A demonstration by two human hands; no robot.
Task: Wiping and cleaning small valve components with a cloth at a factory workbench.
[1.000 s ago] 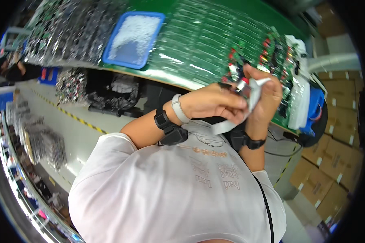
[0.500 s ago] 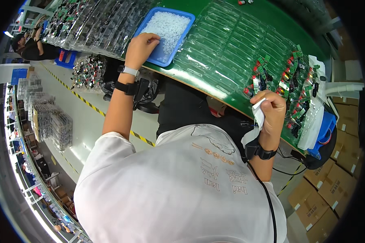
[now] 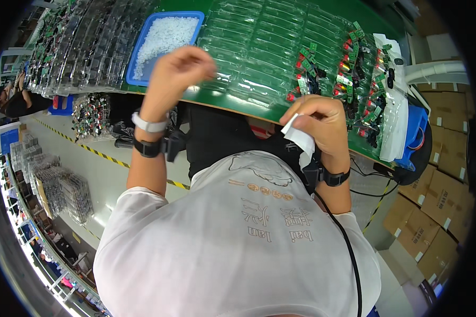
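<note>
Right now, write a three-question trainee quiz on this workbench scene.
1. True or false: the right hand holds a white paper strip.
2. What fills the blue rectangular plastic tray? A) white pellets B) red caps C) screws
3. Fill in: the left hand is raised in front of the clear moulded plastic trays, its fingers ____ together.

Key: 1 true; 2 A; 3 pinched.

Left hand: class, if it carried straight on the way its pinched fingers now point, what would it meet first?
Probably the blue tray of white bits, just beyond the left hand; the clear blister trays lie beside it. Depth is unclear.
</note>
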